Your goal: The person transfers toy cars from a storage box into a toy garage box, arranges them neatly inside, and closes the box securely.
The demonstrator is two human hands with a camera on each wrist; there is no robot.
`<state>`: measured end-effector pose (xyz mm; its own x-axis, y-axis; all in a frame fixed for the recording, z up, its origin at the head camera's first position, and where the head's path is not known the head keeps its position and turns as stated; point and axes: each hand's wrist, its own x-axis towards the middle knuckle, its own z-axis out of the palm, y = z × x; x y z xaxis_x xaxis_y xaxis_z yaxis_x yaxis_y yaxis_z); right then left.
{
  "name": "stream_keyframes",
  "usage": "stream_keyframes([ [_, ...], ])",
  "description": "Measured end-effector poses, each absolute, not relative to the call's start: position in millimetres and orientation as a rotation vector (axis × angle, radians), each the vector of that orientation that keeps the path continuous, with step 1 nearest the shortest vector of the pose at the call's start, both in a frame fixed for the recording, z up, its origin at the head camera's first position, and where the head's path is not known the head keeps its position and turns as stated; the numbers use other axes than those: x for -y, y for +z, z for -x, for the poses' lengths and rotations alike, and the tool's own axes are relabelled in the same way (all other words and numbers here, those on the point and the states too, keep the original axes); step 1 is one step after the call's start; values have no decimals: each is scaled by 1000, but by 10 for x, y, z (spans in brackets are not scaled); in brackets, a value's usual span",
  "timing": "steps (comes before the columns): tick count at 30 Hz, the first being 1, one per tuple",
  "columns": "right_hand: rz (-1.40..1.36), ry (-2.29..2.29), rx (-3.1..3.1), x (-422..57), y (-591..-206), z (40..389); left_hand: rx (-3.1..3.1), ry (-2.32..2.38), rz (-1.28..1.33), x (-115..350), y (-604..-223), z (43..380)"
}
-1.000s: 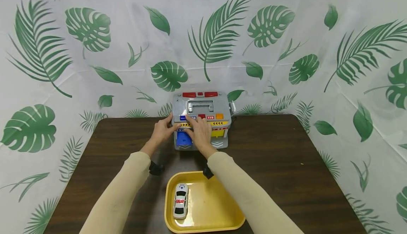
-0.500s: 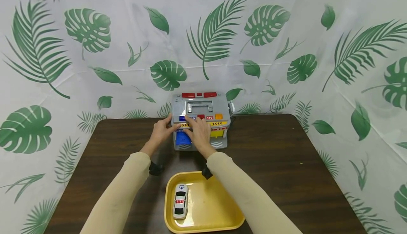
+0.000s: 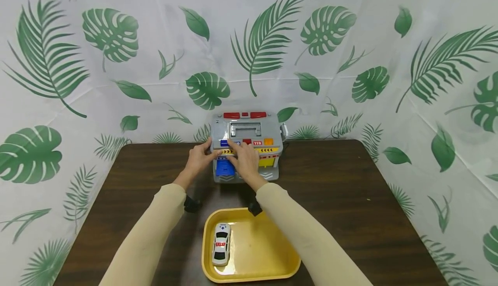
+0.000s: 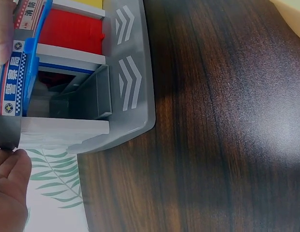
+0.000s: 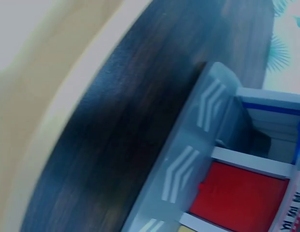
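A grey toy garage (image 3: 271,128) stands at the back of the table. My left hand (image 3: 197,161) holds its left front corner, the thumb along the striped front edge and the fingers at the side. My right hand (image 3: 247,160) rests on the front part of the roof, its index finger at the blue button (image 3: 223,143) and its thumb at the front edge. Below my hands, the blue door (image 3: 225,168) stands swung up, edge-on in the left wrist view, above a bay with grey walls. The red door (image 5: 239,198) beside it is down.
Nearer me lies a yellow tray (image 3: 253,278) with a white toy car (image 3: 221,251) at its left side. A crank handle (image 3: 284,131) sticks out at the garage's right. Behind the dark wooden table (image 3: 330,191) hangs a leaf-print cloth (image 3: 155,39).
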<state>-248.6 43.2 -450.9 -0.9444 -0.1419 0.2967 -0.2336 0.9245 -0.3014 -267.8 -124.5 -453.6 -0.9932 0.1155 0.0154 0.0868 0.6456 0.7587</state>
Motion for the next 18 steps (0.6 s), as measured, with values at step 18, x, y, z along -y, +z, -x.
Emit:
stream_keyframes([
  [18, -313, 1450, 2632, -680, -4304, 2107, -2801, 1325, -169, 1249, -4538, 2709],
])
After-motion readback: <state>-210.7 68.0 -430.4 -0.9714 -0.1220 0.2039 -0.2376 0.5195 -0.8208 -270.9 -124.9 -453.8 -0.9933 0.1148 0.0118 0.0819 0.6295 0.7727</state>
